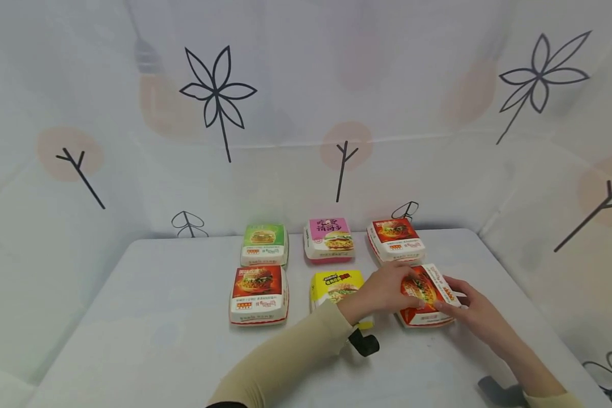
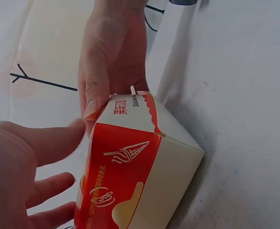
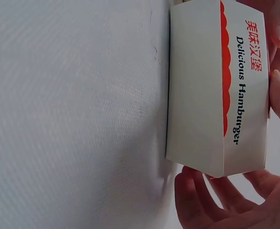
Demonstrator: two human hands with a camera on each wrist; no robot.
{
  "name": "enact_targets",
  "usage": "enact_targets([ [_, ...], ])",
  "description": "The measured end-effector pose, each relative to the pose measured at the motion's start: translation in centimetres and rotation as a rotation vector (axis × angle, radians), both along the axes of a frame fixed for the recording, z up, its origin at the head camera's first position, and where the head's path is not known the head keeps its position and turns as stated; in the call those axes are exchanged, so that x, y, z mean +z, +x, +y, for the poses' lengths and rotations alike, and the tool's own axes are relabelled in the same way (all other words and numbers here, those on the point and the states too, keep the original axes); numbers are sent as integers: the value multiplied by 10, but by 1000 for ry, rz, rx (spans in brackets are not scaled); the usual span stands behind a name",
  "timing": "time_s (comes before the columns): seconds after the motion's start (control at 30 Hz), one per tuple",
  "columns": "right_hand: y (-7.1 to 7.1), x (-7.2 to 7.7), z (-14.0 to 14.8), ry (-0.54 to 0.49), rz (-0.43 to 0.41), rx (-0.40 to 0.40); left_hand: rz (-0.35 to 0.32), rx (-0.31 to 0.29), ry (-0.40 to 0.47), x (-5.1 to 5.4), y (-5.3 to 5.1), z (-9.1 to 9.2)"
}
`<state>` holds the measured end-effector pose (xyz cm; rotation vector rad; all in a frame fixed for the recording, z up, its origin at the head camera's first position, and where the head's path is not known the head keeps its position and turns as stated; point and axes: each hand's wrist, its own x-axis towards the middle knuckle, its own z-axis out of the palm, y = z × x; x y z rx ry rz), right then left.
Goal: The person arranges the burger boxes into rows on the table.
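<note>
A red-and-white hamburger box (image 1: 428,292) stands on the table at the front right, its lid on. My left hand (image 1: 387,289) reaches over it from the left; the thumb and spread fingers touch the printed lid. On the other side my right hand (image 1: 481,314) grips the box, thumb at the lid's edge and curled fingers along the right wall. A small white tab (image 2: 133,89) sticks out of that wall near the right fingers. The right wrist view shows the box's side (image 3: 235,90) with "Delicious Hamburger" printed on it.
Close to my left wrist is a yellow box (image 1: 336,283), partly covered by the forearm. Behind stand a green box (image 1: 264,245), a pink box (image 1: 329,241) and another red box (image 1: 395,241). One more red box (image 1: 259,294) is at the left. A printed cloth (image 1: 285,102) hangs behind.
</note>
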<state>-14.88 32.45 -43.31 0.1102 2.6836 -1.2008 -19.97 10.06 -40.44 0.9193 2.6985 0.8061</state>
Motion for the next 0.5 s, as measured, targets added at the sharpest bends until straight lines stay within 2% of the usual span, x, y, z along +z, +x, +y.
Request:
enact_targets([
  [0.3, -1, 4, -3, 46, 7, 6, -26, -7, 13, -1, -4, -5],
  [0.5, -3, 6, -4, 74, 105, 22, -51, -31, 12, 1, -5, -9],
])
